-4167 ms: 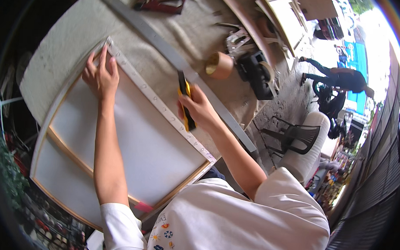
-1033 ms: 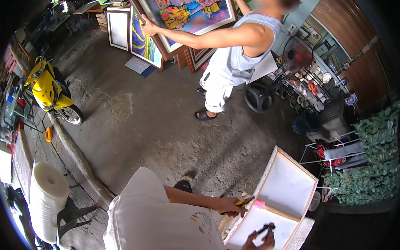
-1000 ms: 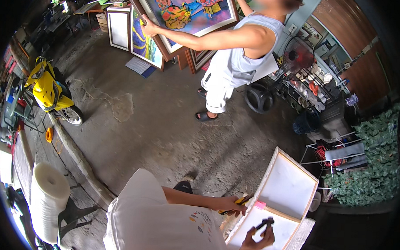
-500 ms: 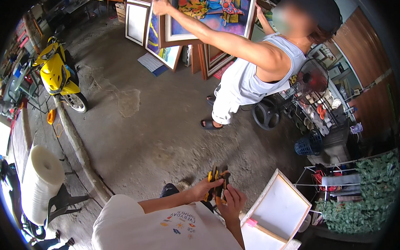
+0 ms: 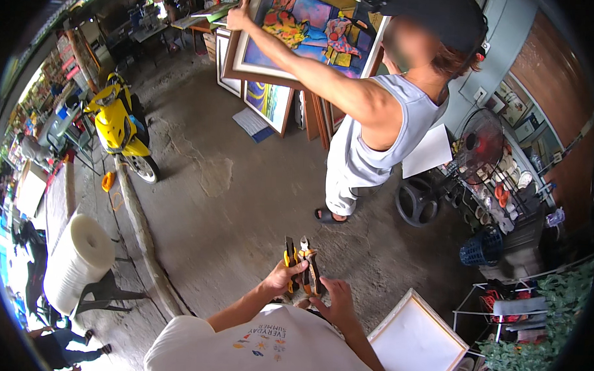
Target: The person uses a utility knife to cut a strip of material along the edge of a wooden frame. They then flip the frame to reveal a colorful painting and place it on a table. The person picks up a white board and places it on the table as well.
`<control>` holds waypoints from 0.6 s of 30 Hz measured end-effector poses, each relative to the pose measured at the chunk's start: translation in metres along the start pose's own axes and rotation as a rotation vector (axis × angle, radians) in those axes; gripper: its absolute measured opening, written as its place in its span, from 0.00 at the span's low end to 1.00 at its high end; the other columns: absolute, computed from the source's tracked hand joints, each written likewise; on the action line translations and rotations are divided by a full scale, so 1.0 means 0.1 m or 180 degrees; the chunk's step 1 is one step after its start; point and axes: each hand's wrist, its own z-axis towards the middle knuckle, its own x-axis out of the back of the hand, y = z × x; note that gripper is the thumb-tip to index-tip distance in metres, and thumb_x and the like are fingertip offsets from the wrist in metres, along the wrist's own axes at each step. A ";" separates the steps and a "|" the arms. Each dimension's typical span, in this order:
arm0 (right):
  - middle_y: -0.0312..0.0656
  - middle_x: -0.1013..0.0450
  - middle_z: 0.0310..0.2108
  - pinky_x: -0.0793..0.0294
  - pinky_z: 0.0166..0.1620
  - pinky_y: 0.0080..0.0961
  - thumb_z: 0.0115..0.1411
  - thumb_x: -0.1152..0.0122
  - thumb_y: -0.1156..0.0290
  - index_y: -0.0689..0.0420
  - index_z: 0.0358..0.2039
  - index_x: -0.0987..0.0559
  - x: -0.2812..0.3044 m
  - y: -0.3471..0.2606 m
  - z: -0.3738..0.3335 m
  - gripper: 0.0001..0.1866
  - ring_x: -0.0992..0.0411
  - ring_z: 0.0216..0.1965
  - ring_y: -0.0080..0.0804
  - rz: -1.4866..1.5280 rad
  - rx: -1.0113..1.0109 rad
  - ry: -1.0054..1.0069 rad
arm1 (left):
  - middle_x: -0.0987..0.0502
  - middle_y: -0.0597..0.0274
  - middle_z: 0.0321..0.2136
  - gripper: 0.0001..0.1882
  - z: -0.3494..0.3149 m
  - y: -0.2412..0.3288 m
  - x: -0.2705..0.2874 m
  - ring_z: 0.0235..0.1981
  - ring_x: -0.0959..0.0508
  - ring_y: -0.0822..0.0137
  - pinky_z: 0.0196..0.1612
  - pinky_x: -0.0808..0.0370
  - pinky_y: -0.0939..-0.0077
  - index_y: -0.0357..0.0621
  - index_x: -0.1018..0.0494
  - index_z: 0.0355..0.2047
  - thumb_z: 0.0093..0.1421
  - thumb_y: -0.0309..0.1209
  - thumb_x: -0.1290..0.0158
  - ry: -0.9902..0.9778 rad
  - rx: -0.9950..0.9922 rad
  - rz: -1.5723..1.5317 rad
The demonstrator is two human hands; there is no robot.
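Note:
My left hand (image 5: pixel 282 277) is closed around a yellow and black utility knife (image 5: pixel 290 256), held upright, with its thumb against a pair of pliers (image 5: pixel 313 272). The pliers have dark and orange handles, and their metal jaws point away from me. My right hand (image 5: pixel 337 301) has its fingertips at the lower handle ends of the pliers. Both tools are side by side in front of my white shirt, above the concrete floor.
Ahead, another person (image 5: pixel 391 117) holds up a framed painting (image 5: pixel 262 70); more frames lean behind. A yellow scooter (image 5: pixel 119 127) and a bubble-wrap roll (image 5: pixel 81 263) stand left. A canvas back (image 5: pixel 417 340), basket (image 5: pixel 481 246) and fan (image 5: pixel 480 139) are right.
My view has shifted, so the surroundings sit farther right and lower. The pliers have turned more upright, showing their jaws. My hands have moved slightly left in view. The other person still holds the painting.

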 end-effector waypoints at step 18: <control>0.52 0.27 0.31 0.30 0.36 0.43 0.63 0.39 0.56 0.61 0.35 0.29 0.14 0.43 0.31 0.19 0.27 0.34 0.53 0.1543 -0.0909 -0.0807 | 0.21 0.69 0.30 0.24 0.14 -0.24 -0.19 0.25 0.32 0.79 0.27 0.36 0.82 0.43 0.26 0.52 0.60 0.41 0.37 0.0164 0.0068 -0.0256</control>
